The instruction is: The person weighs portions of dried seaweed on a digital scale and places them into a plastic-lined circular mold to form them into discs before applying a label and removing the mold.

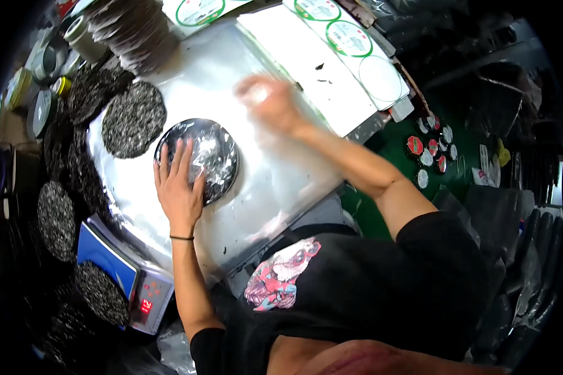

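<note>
My left hand (178, 183) lies flat, fingers apart, on a dark round disc (218, 154) covered in shiny clear film. The disc sits on a worktable covered with glossy plastic sheeting (281, 187). Above the sheeting, to the right of the disc, my right hand (274, 105) is motion-blurred with its fingers curled. A whitish patch shows inside the curl; I cannot tell whether it is a held thing or the table behind. Beyond my left hand lies a bare, flaky dark round cake (135, 120), which looks like dried seaweed.
A tall stack of thin discs (131, 33) stands at the back left. Sheets of round green-edged labels (349, 38) lie beside a white board (305, 61). A digital scale (152, 300) and more dark cakes (56, 220) are at left. Small red-and-white discs (415, 145) lie on the green floor.
</note>
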The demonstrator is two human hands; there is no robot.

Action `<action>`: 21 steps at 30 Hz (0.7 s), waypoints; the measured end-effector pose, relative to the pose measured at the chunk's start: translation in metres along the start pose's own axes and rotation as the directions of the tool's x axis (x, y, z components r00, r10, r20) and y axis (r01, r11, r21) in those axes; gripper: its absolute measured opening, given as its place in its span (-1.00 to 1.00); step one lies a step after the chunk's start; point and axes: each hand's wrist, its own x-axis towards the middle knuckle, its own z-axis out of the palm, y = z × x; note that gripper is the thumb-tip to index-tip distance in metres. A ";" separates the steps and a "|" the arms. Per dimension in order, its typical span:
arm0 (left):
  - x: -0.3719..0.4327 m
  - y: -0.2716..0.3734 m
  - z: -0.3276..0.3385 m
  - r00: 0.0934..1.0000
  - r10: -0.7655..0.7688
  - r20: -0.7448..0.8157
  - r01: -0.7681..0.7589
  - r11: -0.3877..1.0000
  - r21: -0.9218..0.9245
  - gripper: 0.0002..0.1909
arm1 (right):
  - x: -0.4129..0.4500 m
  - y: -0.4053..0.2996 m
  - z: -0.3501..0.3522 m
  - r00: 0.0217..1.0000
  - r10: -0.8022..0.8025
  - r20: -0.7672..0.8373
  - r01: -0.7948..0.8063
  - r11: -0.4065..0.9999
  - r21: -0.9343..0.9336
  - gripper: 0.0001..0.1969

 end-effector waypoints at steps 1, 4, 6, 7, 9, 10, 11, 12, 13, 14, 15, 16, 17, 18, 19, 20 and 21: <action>0.001 0.002 -0.004 1.000 -0.004 0.014 0.004 0.999 0.035 -0.37 | 0.023 0.017 -0.046 0.962 0.100 -0.253 -0.170 0.947 -0.272 -0.68; 0.002 0.012 -0.005 1.000 -0.002 0.030 0.000 0.998 0.062 -0.41 | 0.048 0.136 -0.210 0.995 -0.070 0.076 0.073 -0.037 -0.997 -0.52; -0.002 0.007 -0.004 0.999 -0.017 0.051 0.015 0.999 0.032 -0.38 | 0.038 0.174 -0.224 0.971 0.109 0.215 0.227 -0.117 -0.967 -0.50; -0.001 0.008 -0.006 0.997 -0.035 0.070 0.033 0.999 0.034 -0.40 | 0.026 0.179 -0.221 0.942 0.080 0.326 0.336 -0.242 -0.910 -0.51; 0.005 0.007 -0.003 0.998 -0.037 0.046 0.033 0.996 0.080 -0.42 | 0.036 0.190 -0.219 0.910 0.008 0.414 0.392 -0.335 -0.857 -0.52; 0.004 0.007 -0.003 0.998 -0.043 0.055 0.039 0.997 0.071 -0.42 | 0.036 0.194 -0.218 0.894 0.018 0.449 0.410 -0.437 -0.800 -0.54; 0.007 0.009 0.000 0.998 -0.040 0.058 0.036 0.997 0.071 -0.42 | 0.037 0.196 -0.219 0.876 0.032 0.481 0.422 -0.534 -0.733 -0.57; 0.007 0.010 0.000 0.997 -0.044 0.059 0.040 0.997 0.063 -0.42 | 0.043 0.198 -0.222 0.821 -0.119 0.559 0.379 -0.619 -0.688 -0.76; 0.008 0.010 -0.001 0.997 -0.043 0.058 0.040 0.998 0.055 -0.42 | 0.050 0.201 -0.231 0.820 -0.124 0.558 0.378 -0.615 -0.692 -0.76; 0.009 0.013 -0.002 0.997 -0.050 0.065 0.048 0.998 0.042 -0.41 | 0.057 0.203 -0.243 0.928 -0.066 0.367 0.341 -0.247 -0.907 -0.74; 0.007 0.011 -0.002 0.997 -0.057 0.049 0.056 0.998 0.024 -0.40 | 0.067 0.202 -0.244 0.975 0.069 0.209 0.197 0.151 -0.969 -0.70; 0.003 0.007 -0.005 0.998 -0.055 0.036 0.053 0.998 0.045 -0.40 | 0.080 0.174 -0.236 0.974 0.225 -0.029 -0.118 0.391 -0.913 -0.58; -0.002 0.005 -0.007 0.998 -0.055 0.022 0.054 0.997 0.058 -0.39 | 0.092 0.143 -0.231 0.879 0.432 -0.203 -0.430 0.532 -0.730 -0.46; -0.003 0.002 -0.005 0.999 -0.037 0.011 0.036 0.997 0.069 -0.39 | 0.090 0.165 -0.237 0.884 0.445 -0.144 -0.429 0.651 -0.626 -0.25; -0.006 -0.004 0.000 0.999 -0.038 0.006 0.037 0.996 0.082 -0.38 | 0.077 0.194 -0.226 0.986 0.140 -0.091 -0.139 0.384 -0.913 -0.21; -0.008 -0.007 -0.002 0.999 -0.040 0.002 0.040 0.996 0.074 -0.38 | 0.071 0.207 -0.225 0.999 0.046 0.023 0.011 0.240 -0.971 -0.19; 0.005 0.001 0.000 1.000 0.008 -0.017 -0.008 1.000 -0.010 -0.38 | 0.064 0.255 -0.288 0.992 -0.107 0.073 0.108 0.370 -0.923 -0.19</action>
